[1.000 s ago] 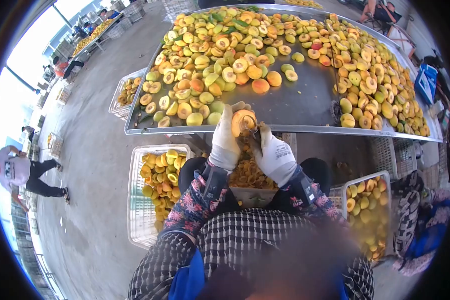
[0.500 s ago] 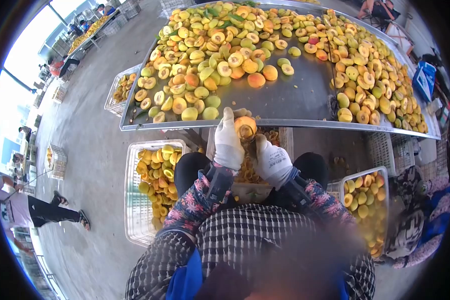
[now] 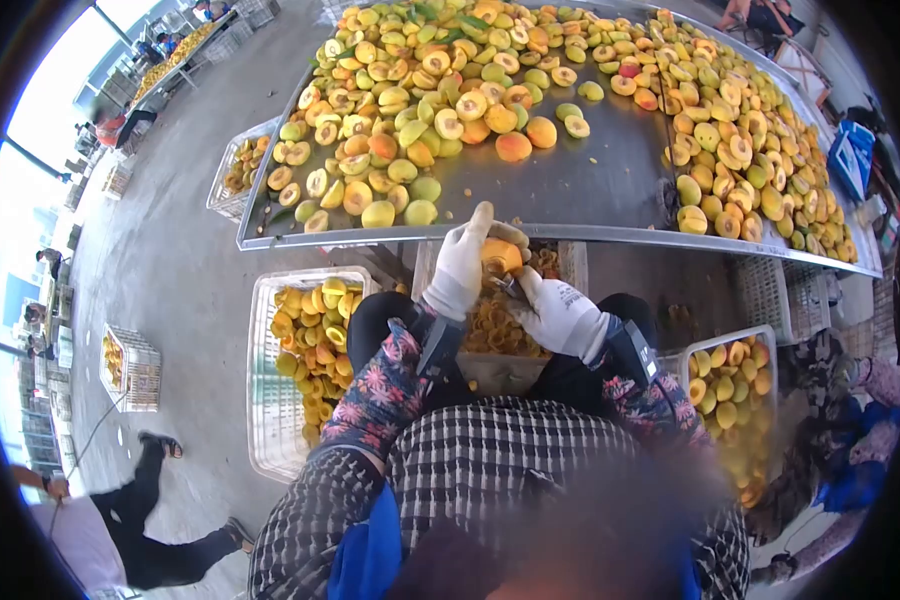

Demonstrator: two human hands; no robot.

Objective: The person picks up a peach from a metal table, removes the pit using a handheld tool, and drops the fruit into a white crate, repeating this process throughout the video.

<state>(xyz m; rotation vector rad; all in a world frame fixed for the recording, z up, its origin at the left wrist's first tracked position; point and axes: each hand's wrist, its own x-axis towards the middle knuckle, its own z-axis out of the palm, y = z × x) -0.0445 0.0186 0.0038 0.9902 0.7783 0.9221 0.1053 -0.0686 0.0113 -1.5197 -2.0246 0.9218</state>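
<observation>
Just below the near edge of the metal table (image 3: 570, 190), my gloved left hand (image 3: 462, 262) holds an orange peach half (image 3: 503, 254), its cut side facing me. My gloved right hand (image 3: 560, 315) is closed on a small metal tool (image 3: 510, 286) whose end meets the fruit's lower side. Under both hands stands a crate (image 3: 505, 372) with peach scraps. Many cut peaches (image 3: 450, 125) in green, yellow and orange cover the table's back and left part.
A white crate of peach halves (image 3: 260, 400) stands at my left, another crate (image 3: 773, 350) at my right. A co-worker (image 3: 855, 440) is at the right. At the lower left a person (image 3: 120, 530) walks by a crate (image 3: 155, 375) on a cord.
The fruit and both hands have shifted slightly, and the fruit is tilted differently. At the left, the walking person and the corded crate have moved down the view.
</observation>
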